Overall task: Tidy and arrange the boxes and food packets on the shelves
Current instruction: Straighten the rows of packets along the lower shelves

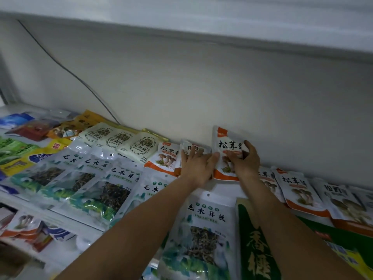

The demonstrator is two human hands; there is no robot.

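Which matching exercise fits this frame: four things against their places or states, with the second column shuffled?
1 left hand
2 right hand
3 green box
4 cream packets

A near the front, beside the right forearm
B grips the upright white-and-orange packet
C back row, left of both hands
D fingers straight, resting on a flat packet

Pairs: 1-D, 2-B, 3-A, 4-C

Bare forearms (pixel 141 217), left hand (pixel 196 168), right hand (pixel 245 161)
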